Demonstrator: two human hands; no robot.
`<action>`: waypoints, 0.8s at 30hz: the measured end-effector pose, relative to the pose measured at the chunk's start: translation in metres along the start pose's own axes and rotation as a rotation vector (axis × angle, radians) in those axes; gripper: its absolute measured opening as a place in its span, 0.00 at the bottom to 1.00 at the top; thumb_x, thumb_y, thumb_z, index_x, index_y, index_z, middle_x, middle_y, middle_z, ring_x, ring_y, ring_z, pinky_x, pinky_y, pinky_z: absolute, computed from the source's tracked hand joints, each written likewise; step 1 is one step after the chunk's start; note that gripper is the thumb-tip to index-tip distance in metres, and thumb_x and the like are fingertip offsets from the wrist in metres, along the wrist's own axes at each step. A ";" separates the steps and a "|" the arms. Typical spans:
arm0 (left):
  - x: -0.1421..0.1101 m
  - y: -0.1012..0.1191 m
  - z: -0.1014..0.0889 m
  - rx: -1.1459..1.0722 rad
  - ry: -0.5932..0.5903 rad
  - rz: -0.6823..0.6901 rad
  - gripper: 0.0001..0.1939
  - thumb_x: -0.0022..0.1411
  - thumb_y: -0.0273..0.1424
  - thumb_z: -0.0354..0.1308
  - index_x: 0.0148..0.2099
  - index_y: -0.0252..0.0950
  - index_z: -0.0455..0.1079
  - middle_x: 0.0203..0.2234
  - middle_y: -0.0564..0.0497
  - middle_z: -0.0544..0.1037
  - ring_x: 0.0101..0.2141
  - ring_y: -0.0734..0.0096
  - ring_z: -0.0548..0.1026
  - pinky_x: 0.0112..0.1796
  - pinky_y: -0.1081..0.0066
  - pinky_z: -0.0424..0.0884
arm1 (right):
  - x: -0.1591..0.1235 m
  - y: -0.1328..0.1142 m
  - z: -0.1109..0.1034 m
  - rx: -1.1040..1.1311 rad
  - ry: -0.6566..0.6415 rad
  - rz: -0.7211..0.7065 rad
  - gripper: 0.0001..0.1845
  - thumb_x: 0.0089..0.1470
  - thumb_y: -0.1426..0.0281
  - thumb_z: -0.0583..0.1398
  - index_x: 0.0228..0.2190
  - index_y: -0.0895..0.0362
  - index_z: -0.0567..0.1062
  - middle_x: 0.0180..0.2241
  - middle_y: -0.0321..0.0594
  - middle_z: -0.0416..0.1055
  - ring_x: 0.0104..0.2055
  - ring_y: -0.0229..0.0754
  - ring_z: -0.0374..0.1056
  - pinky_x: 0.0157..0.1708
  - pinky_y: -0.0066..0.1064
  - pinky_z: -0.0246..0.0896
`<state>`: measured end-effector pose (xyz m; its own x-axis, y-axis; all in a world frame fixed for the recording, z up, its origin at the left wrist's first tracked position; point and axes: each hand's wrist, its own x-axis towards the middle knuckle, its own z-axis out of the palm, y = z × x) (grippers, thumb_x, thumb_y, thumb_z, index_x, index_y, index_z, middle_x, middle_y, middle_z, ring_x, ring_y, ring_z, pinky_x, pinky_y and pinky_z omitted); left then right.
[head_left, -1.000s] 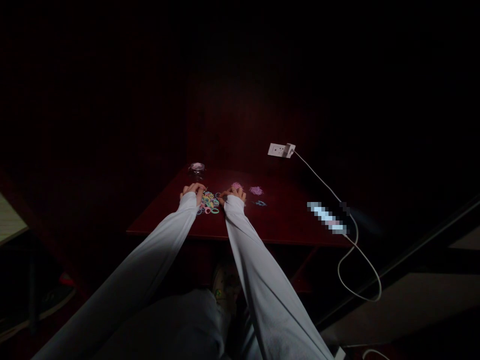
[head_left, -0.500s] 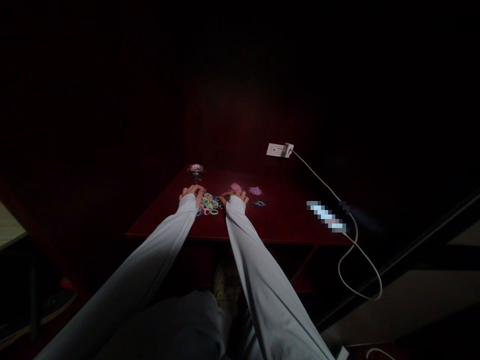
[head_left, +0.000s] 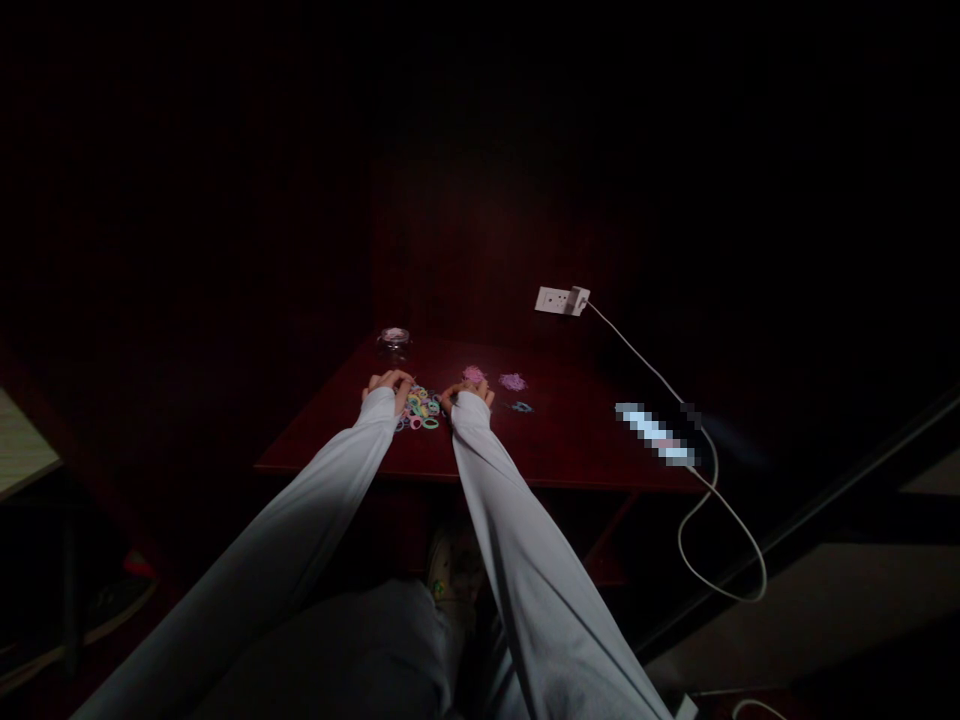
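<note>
A loose pile of small coloured hair ties [head_left: 422, 408], in green, yellow, pink and blue, lies on the dark red table between my hands. My left hand [head_left: 388, 382] rests at the pile's left edge, its fingers bent and drawn together; what they pinch, if anything, is too small to make out. At the right edge is my right hand [head_left: 472, 393], fingers curled in towards the thumb, and their contents are hidden. Just beyond it sits a pink heap [head_left: 474, 373]. A purple heap [head_left: 514, 382] and a small blue-grey cluster [head_left: 523, 407] lie to its right.
At the back left of the table [head_left: 570, 450] stands a clear jar [head_left: 394, 344] with something pink at its top. A wall socket [head_left: 553, 300] holds a white charger [head_left: 579, 300]. Its cable [head_left: 637, 357] runs to a blurred-out bright device [head_left: 656, 435] near the right edge.
My right hand's fingers have drawn back slightly from the pile and curled in more. My left hand stays at the pile's left edge. The whole view has shifted a little.
</note>
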<state>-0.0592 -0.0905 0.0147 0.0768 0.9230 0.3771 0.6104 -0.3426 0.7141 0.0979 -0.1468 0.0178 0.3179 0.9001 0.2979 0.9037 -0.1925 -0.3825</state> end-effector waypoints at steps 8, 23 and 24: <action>-0.001 0.001 -0.002 0.004 -0.019 0.003 0.11 0.72 0.29 0.54 0.40 0.42 0.78 0.48 0.48 0.84 0.54 0.54 0.74 0.57 0.57 0.65 | 0.001 0.000 0.000 0.101 0.092 0.076 0.14 0.71 0.57 0.62 0.43 0.49 0.86 0.55 0.40 0.81 0.61 0.54 0.62 0.56 0.41 0.47; 0.001 0.000 0.003 -0.010 -0.019 0.009 0.12 0.73 0.29 0.54 0.37 0.43 0.77 0.46 0.50 0.85 0.53 0.55 0.74 0.58 0.56 0.64 | -0.006 0.001 -0.002 -0.088 0.049 0.021 0.16 0.70 0.54 0.61 0.45 0.48 0.86 0.58 0.46 0.76 0.63 0.56 0.60 0.61 0.46 0.47; 0.001 0.000 0.003 -0.004 -0.022 0.010 0.12 0.73 0.29 0.55 0.37 0.43 0.77 0.47 0.50 0.85 0.54 0.55 0.74 0.58 0.57 0.64 | -0.006 0.001 -0.003 -0.082 0.041 0.021 0.16 0.70 0.54 0.61 0.44 0.48 0.86 0.58 0.45 0.76 0.63 0.56 0.60 0.61 0.45 0.47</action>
<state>-0.0569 -0.0888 0.0134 0.1004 0.9230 0.3716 0.6065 -0.3529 0.7125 0.0980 -0.1532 0.0181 0.3469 0.8791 0.3270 0.9167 -0.2441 -0.3164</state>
